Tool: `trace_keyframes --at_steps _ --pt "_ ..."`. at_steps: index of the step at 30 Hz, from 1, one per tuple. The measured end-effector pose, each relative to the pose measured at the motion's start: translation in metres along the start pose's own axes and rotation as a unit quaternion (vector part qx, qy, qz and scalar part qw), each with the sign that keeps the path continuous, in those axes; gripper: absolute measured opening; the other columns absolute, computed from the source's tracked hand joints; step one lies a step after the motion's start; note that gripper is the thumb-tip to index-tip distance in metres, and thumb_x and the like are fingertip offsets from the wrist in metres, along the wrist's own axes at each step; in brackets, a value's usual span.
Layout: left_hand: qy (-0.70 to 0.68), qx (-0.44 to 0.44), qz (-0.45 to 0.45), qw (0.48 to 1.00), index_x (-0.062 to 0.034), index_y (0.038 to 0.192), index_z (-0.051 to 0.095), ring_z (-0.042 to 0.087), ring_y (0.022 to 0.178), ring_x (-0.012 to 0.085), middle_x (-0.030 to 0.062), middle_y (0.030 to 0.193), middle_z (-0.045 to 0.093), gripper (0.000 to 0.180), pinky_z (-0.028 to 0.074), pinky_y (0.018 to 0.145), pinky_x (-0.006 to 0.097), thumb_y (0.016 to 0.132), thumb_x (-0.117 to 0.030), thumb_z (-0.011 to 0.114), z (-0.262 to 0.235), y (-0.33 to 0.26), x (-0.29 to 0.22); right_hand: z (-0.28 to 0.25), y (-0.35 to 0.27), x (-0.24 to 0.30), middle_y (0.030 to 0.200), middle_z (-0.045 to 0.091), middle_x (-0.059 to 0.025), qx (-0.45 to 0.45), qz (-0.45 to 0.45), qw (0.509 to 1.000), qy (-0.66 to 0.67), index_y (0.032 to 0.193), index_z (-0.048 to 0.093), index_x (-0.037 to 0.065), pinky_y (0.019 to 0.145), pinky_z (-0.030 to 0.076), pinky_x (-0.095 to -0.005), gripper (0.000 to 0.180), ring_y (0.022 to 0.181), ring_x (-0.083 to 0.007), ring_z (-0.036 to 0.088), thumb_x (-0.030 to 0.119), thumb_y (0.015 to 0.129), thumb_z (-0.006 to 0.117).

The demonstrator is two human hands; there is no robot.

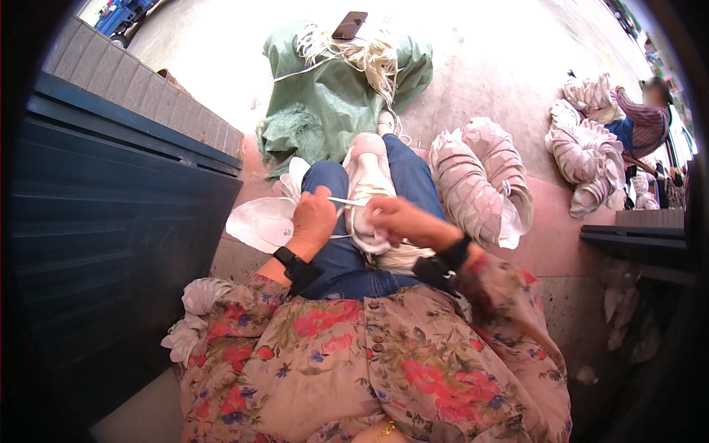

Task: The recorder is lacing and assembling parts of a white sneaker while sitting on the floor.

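Observation:
A white sneaker (367, 166) lies lengthwise between my thighs, its toe pointing away from me. White lacing crosses its front. My left hand (314, 219), on the shoe's left side, is closed on a white shoelace (343, 201). The lace runs taut from those fingers toward the shoe. My right hand (402, 221) is over the near right part of the shoe with its fingers curled in. Slight motion blur hides what its fingertips hold. Another strand hangs below the left hand, by the shoe's edge.
A green sack (325, 111) ahead carries a bundle of white laces (373, 59) and a phone (349, 25). White shoe uppers (473, 177) are stacked at right; loose white pieces (258, 221) lie left. A dark blue panel (125, 199) borders the left. Another person (646, 122) sits far right beside more stacks.

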State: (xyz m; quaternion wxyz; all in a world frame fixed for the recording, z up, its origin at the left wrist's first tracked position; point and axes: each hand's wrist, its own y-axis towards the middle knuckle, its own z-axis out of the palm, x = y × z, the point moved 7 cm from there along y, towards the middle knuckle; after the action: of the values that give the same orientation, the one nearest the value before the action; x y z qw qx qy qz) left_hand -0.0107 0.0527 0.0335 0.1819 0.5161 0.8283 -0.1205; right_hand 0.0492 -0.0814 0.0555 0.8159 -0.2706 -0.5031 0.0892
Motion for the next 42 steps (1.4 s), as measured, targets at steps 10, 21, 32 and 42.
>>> trace_keyframes --at_steps 10,21,32,42 --pt "-0.353 0.27 0.014 0.896 -0.001 0.09 0.058 0.056 0.07 0.0181 0.0116 0.072 0.059 0.017 0.044 0.061 0.03 0.079 -0.013 0.055 -0.006 0.001 -0.066 0.011 -0.122 0.169 0.054 0.035 0.006 0.046 -0.265 0.897 0.351 0.085 0.043 0.01 0.035 0.02 -0.0162 0.011 0.038 -0.0015 0.026 0.017 0.092 0.039" --pt "-0.464 0.262 0.099 0.841 0.0021 0.085 0.06 0.051 0.054 0.0061 0.0006 0.064 0.056 0.016 0.043 0.05 0.02 0.086 -0.012 0.051 -0.048 0.005 -0.107 -0.088 -0.091 0.153 0.095 0.056 -0.0152 -0.302 -0.426 0.841 0.14 0.087 0.052 0.004 0.078 0.04 -0.028 0.014 0.089 -0.0209 0.053 0.015 0.087 0.044" --pt "-0.709 -0.02 -0.123 0.694 -0.0041 0.096 0.052 0.04 0.044 0.0028 -0.0023 0.068 0.047 0.016 0.029 0.036 0.015 0.088 -0.018 0.048 -0.143 0.046 0.043 -0.145 -0.075 0.028 0.075 0.06 -0.0093 -0.377 -0.252 0.841 -0.294 0.094 0.058 -0.002 0.064 0.043 -0.0279 0.019 0.071 -0.0168 0.055 0.011 0.082 0.052" --pt "-0.36 0.223 -0.205 0.882 -0.0003 0.093 0.061 0.049 0.037 0.0073 0.0056 0.069 0.059 0.021 0.034 0.03 0.018 0.081 -0.017 0.056 -0.008 -0.013 0.019 -0.076 -0.021 -0.036 0.075 0.057 -0.0171 -0.321 -0.163 0.782 -0.509 0.073 0.058 0.003 0.065 0.045 -0.0422 0.015 0.074 -0.0339 0.056 0.013 0.079 0.047"
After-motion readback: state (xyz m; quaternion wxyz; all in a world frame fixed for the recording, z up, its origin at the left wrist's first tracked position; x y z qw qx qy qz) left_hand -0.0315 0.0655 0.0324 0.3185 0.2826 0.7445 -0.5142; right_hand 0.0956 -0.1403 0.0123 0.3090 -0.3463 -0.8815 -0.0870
